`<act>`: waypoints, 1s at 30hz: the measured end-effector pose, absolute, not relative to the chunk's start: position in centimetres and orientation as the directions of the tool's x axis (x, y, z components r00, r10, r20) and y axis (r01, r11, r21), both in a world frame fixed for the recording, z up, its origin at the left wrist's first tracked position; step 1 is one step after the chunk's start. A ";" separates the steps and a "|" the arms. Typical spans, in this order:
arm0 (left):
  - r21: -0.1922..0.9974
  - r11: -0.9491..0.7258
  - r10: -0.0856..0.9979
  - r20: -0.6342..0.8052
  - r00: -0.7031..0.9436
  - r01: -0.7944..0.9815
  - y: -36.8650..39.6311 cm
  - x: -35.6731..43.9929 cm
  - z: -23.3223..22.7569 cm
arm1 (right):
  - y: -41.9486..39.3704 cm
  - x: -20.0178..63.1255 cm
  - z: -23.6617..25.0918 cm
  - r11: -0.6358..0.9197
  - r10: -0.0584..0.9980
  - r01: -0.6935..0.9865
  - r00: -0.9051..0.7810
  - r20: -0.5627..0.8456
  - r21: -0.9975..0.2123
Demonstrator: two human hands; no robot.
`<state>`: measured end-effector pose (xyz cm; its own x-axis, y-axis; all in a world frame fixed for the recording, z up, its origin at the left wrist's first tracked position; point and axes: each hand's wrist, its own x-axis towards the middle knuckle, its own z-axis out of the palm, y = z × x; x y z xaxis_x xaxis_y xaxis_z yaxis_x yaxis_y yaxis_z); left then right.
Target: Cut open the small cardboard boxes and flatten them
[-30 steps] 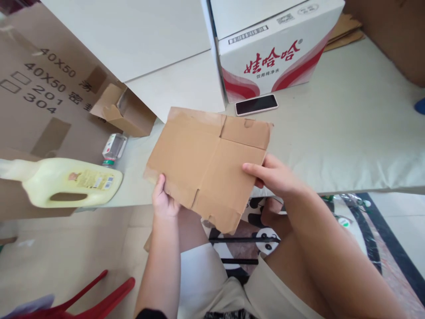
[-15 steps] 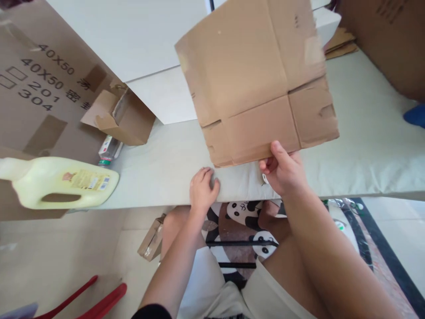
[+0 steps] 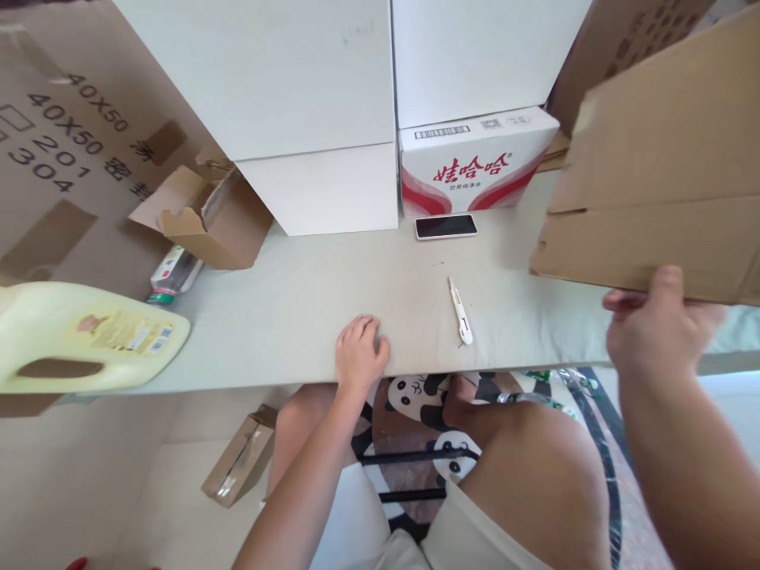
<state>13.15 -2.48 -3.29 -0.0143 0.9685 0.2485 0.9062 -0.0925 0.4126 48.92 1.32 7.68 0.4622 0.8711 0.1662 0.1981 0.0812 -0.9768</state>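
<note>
My right hand (image 3: pixel 662 332) grips the lower edge of a creased, flattened piece of cardboard (image 3: pixel 659 174), thumb in front. The sheet is raised at the right, and its right part runs out of the picture. My left hand (image 3: pixel 359 348) rests on the edge of the cloth-covered surface (image 3: pixel 285 317), holding nothing, its fingers loosely bent and the thumb apart. Between the two hands lies a white utility knife (image 3: pixel 459 311) with its tip pointing away from me. Behind the knife is a phone (image 3: pixel 446 227) with a dark screen.
White boxes stand at the back, one a carton with red print (image 3: pixel 475 170). To the left are an open small cardboard box (image 3: pixel 231 226), a clear bottle (image 3: pixel 175 273), a pale yellow jug (image 3: pixel 119 332) and a large printed carton (image 3: pixel 53 206). A taped box (image 3: pixel 241 459) lies on the floor.
My right hand has carried the cardboard from the middle over to the right, uncovering the utility knife, the phone and the red-printed carton. My left hand has stayed on the surface.
</note>
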 end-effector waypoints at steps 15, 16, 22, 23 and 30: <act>0.305 -0.075 0.969 0.248 -0.003 0.949 -2.5 13.3 -3.2 | 16.0 53.3 5.8 -0.203 0.890 0.544 0.449 0.078 -0.814; 0.308 -0.081 0.968 0.251 0.001 0.948 -2.5 13.3 -3.3 | 14.7 52.3 4.0 -0.202 0.907 0.597 0.412 0.080 -0.776; 0.357 -0.099 0.968 0.250 0.007 0.929 -2.8 13.3 -3.3 | 8.0 48.9 -2.2 -0.073 0.984 0.866 0.143 0.105 -0.495; 0.380 -0.102 0.970 0.241 0.008 0.919 -2.9 13.3 -3.3 | 7.7 48.7 -2.1 -0.054 0.989 0.903 0.106 0.099 -0.427; 0.691 -0.088 0.992 0.127 -0.001 0.717 -0.8 7.3 -2.3 | 7.9 48.4 -0.9 -0.094 0.994 0.976 0.101 0.029 -0.199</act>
<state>7.35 -0.78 -2.26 -0.0011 0.9919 0.1273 0.7173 -0.0879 0.6912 48.39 7.94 -0.94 0.1014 0.9944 0.0287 0.9755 -0.0938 -0.1988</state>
